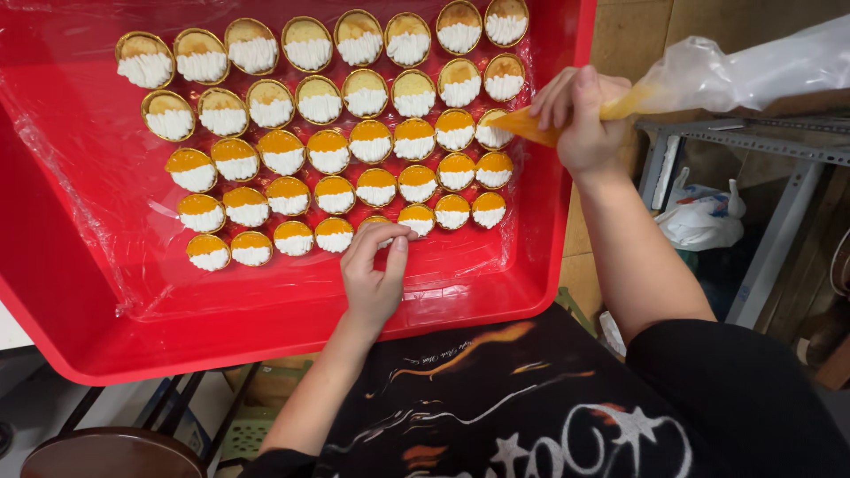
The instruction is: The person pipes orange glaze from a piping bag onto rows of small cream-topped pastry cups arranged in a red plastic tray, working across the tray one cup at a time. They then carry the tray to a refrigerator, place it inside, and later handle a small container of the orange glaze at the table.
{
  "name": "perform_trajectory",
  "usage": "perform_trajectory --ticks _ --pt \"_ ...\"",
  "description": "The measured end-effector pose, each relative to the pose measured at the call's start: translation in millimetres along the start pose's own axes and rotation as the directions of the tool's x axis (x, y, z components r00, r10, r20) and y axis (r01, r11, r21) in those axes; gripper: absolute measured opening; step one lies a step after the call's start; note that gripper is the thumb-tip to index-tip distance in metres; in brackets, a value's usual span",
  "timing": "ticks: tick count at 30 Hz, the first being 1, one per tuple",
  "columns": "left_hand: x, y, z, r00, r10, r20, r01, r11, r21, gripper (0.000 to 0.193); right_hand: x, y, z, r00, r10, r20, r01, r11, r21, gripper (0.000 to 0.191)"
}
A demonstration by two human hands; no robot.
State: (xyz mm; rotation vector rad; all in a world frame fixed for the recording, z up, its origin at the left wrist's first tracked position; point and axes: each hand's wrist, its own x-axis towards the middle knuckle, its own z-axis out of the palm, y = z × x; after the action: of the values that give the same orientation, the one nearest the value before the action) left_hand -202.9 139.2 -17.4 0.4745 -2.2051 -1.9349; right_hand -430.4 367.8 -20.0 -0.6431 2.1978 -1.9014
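A big red tray (266,327) lined with clear plastic film holds several rows of small tarts (329,150) in gold foil cups, each half white cream and half orange or tan filling. My left hand (376,265) reaches into the tray's near part, fingertips pinching a tart (379,221) in the front row. My right hand (584,115) grips a clear piping bag (708,75) with orange filling. The bag's tip (509,124) rests over a tart at the right end of the third row.
The tray sits tilted on a frame with a round dark stool (111,453) below left. To the right are a grey metal rack (779,177) and a white plastic bag (704,217) on the floor.
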Motion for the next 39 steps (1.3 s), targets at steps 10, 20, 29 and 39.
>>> perform_trajectory --ticks 10,20,29,39 --pt "-1.1 -7.6 3.0 0.996 -0.091 -0.003 0.091 0.995 -0.051 0.008 7.5 3.4 1.7 0.999 -0.026 0.026 0.026 1.0 -0.002 0.061" --pt "2.2 -6.4 3.2 0.997 -0.081 0.003 0.081 0.997 -0.02 0.008 8.3 9.6 5.2 0.998 -0.061 -0.017 0.061 0.998 0.008 0.059" --pt "-0.2 -9.5 0.8 0.995 -0.095 -0.001 0.095 0.995 -0.026 0.008 5.3 12.4 5.3 0.998 -0.037 -0.045 0.037 0.999 -0.009 0.057" --pt "3.1 -10.2 5.5 0.994 -0.107 -0.002 0.107 0.993 -0.047 0.008 9.3 20.0 -0.2 0.993 -0.05 -0.103 0.046 0.998 -0.042 0.058"
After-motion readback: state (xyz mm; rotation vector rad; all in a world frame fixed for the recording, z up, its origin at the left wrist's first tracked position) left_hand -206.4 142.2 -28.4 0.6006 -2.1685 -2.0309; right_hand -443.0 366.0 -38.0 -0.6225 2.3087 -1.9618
